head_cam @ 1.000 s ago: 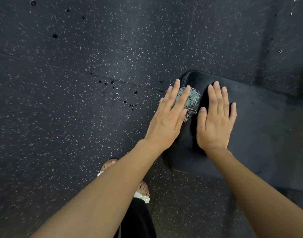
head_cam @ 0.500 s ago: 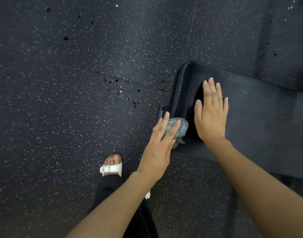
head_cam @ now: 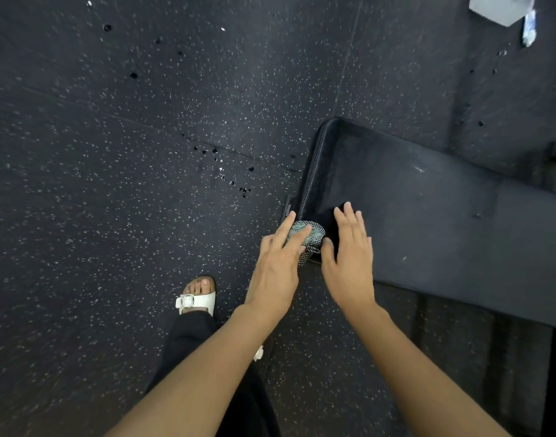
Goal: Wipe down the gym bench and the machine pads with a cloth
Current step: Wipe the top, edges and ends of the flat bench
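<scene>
While my left hand (head_cam: 275, 266) lies on the cloth (head_cam: 313, 233), its fingers (head_cam: 297, 241) are stretched nearly straight and a little spread, pressing the bundle rather than curling round it. The cloth, a bunched green-and-checked wad, sits under those fingertips on the end edge of the bench (head_cam: 428, 216), at its near corner. Just beside it, my right hand (head_cam: 350, 266) lies flat over the same corner, its fingers (head_cam: 349, 222) straight and close together, holding nothing. Whether the palm bears down on the pad I cannot tell.

Beyond my right fingers the bench's black padding runs away and to the right. It is dull and smudged, with a raised seam round its rounded far corner and a few pale scuffs.

Beyond and to the left of my left fingers spreads the floor (head_cam: 144, 152), dark rubber flecked with white, cut by thin joint lines and dotted with small glossy dark spots (head_cam: 215, 150). Below my left wrist a foot in a white buckled sandal (head_cam: 197, 299) stands on that floor under a black trouser leg (head_cam: 191, 335). Far beyond my right fingers, at the upper edge, is a pale blurred object (head_cam: 500, 7) I cannot make out.
</scene>
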A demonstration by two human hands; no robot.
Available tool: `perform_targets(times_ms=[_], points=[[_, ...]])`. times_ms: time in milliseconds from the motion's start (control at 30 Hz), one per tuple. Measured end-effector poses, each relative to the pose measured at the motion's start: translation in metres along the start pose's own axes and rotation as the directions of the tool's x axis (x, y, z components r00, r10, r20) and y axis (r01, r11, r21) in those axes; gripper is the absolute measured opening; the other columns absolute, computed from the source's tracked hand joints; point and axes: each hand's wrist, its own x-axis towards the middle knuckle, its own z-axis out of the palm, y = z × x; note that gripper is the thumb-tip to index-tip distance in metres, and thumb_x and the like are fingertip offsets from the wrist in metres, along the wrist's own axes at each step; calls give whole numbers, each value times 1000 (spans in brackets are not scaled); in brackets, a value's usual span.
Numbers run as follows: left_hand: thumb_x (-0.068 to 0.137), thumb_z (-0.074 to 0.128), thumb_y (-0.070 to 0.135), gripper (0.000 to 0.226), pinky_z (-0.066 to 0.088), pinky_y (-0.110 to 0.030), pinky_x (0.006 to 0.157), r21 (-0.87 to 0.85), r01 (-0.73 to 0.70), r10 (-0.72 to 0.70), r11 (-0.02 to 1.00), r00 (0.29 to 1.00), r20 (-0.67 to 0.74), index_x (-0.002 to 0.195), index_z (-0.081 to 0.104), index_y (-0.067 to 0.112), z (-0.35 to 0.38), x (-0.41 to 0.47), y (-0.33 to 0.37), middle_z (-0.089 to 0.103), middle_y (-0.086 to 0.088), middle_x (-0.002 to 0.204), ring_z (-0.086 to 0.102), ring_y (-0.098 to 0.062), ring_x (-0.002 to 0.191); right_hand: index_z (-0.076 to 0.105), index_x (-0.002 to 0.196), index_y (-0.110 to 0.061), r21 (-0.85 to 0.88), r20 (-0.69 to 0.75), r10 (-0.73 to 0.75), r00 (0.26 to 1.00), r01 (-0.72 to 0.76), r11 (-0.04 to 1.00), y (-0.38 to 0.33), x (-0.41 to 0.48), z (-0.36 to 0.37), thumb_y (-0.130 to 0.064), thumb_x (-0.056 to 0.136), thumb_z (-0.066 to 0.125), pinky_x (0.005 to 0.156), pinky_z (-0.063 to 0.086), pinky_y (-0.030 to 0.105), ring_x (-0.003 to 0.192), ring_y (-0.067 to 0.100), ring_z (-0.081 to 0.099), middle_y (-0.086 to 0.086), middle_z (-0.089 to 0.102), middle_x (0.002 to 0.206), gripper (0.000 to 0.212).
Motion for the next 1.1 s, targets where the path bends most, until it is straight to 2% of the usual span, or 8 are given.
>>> perform_targets(times_ms=[100,200,267,433,600,800,1000,1100], points=[[106,40,14,37,32,-17,108,-103,53,-59,993,997,-50,140,56,17,-19,-1,10,42,-1,151,45,-8,126,36,151,-18,170,72,65,995,-76,982,-18,-7,-15,-15,105,41,123,15,42,151,12,13,-5,28,161,47],[107,39,16,34,32,-2,95,-249,61,-97,967,986,-136,134,59,13,-40,-4,26,54,0,129,50,10,105,48,145,-16,332,83,95,992,-118,936,-41,-14,-31,-15,104,43,117,32,34,137,14,43,0,50,147,41],[107,39,18,31,39,-7,92,-354,125,-180,927,975,-128,126,63,16,-55,-3,40,62,3,117,54,8,102,54,140,-16,371,66,62,996,-82,925,-57,-19,-41,-16,103,45,111,39,35,126,12,53,-1,58,139,39],[108,38,23,32,53,-30,92,-766,258,-401,589,916,0,96,67,28,-108,-4,89,74,3,99,69,-12,97,62,131,-16,455,66,-3,998,-28,890,-103,-31,-77,-16,104,45,82,41,2,98,-16,57,-9,66,119,32],[98,50,39,37,55,-39,95,-924,257,-363,284,921,145,116,67,10,-172,-6,123,75,-10,110,71,-23,104,67,124,-18,595,26,-45,999,21,803,-146,-39,-109,-27,100,55,98,51,34,107,3,64,-8,71,115,28],[88,68,2,24,58,-30,84,-858,141,-166,494,984,66,111,66,9,-251,-15,142,75,-8,102,70,-18,94,71,108,-10,769,-5,-126,992,84,634,-212,-44,-149,-12,90,68,79,55,22,90,8,71,-3,77,96,18],[75,70,13,36,57,-35,88,-813,50,-62,580,998,17,111,68,12,-351,-34,161,75,-8,102,70,-20,95,67,92,-8,796,-43,-225,973,169,581,-296,-60,-189,-3,92,65,74,55,24,82,10,68,-1,74,86,5],[88,67,2,26,58,-33,87,-797,25,-51,604,999,-7,113,67,9,-404,-48,171,74,-12,107,71,-23,97,64,90,-15,796,-67,-235,970,193,574,-341,-72,-210,-7,96,60,74,56,33,79,11,65,0,71,85,11]])
